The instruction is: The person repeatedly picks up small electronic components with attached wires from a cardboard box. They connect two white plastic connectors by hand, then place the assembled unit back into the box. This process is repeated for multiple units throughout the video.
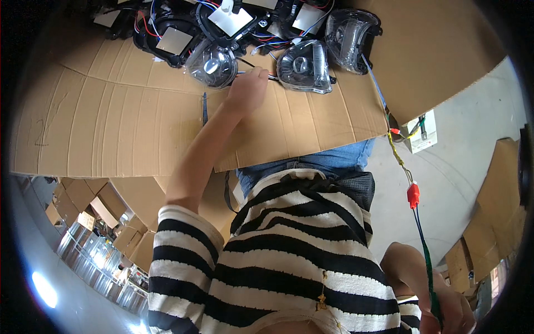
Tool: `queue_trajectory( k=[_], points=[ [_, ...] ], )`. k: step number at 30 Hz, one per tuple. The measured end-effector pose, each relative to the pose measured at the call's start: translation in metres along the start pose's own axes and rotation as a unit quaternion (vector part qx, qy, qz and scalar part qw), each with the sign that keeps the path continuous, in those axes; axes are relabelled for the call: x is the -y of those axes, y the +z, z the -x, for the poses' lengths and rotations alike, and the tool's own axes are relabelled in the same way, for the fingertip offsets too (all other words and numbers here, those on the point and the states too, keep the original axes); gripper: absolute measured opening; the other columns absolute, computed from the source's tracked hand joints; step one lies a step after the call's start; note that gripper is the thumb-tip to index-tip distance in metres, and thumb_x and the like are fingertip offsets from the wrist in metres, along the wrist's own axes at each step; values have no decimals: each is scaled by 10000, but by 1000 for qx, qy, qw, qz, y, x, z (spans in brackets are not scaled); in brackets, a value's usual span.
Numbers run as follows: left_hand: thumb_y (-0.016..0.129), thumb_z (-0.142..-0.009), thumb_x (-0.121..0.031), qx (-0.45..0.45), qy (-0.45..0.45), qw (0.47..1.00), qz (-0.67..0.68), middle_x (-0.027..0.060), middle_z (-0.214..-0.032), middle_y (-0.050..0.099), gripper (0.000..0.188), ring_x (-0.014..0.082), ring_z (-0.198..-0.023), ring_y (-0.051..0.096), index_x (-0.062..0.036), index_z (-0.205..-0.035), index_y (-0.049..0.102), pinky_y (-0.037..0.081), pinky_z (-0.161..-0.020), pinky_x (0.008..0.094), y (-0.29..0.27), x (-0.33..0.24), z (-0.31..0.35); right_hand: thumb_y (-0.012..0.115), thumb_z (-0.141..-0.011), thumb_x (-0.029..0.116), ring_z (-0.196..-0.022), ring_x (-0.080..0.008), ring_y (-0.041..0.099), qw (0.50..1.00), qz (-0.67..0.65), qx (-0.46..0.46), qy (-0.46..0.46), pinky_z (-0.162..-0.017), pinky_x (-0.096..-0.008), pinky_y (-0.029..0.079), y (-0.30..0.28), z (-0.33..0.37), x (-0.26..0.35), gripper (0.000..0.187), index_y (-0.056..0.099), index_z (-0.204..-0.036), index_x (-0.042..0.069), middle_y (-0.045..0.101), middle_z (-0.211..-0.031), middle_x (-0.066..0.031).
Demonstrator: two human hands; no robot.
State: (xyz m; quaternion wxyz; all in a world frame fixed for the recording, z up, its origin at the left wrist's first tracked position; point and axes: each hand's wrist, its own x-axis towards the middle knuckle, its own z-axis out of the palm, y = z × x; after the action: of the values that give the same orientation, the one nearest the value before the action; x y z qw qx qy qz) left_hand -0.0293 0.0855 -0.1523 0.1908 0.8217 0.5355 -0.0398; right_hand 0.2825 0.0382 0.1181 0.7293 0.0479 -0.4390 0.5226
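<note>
Brown cardboard (139,122) spreads across the upper frame. At upper centre, the left hand (248,92) is at dark wires (272,77) between a rounded clear lamp (211,65) and an angular clear lamp (303,67); whether its grip pinches them, I cannot tell. At lower right, the right hand (453,312) clasps a green-wrapped cable (429,264) below a red connector (413,196).

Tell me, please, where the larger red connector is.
In the head view, the larger red connector is right of the blue jeans, above the right hand.
</note>
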Motion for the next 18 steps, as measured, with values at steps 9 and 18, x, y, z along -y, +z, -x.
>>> queue_trajectory(
  k=[9, 18],
  points=[
    [489, -717, -90, 117, -88, 985, -86, 136, -833, 554, 162, 260, -805, 564, -1, -846, 531, 459, -682, 358, 49, 31, 0, 606, -739, 145, -723, -129, 512, 989, 121, -70, 43, -643, -285, 381, -2, 12, 30, 99, 539, -802, 109, 568, -820, -28],
    [459, -749, -99, -96, 11, 995, -34, 135, -882, 551, 162, 265, -820, 558, -9, -857, 540, 456, -692, 370, 50, 27, 5, 612, -764, 252, -545, -159, 552, 906, 224, -158, 323, -549, -318, 396, -14, 60, -9, 198, 480, -768, 104, 581, -773, -54]
  ],
)
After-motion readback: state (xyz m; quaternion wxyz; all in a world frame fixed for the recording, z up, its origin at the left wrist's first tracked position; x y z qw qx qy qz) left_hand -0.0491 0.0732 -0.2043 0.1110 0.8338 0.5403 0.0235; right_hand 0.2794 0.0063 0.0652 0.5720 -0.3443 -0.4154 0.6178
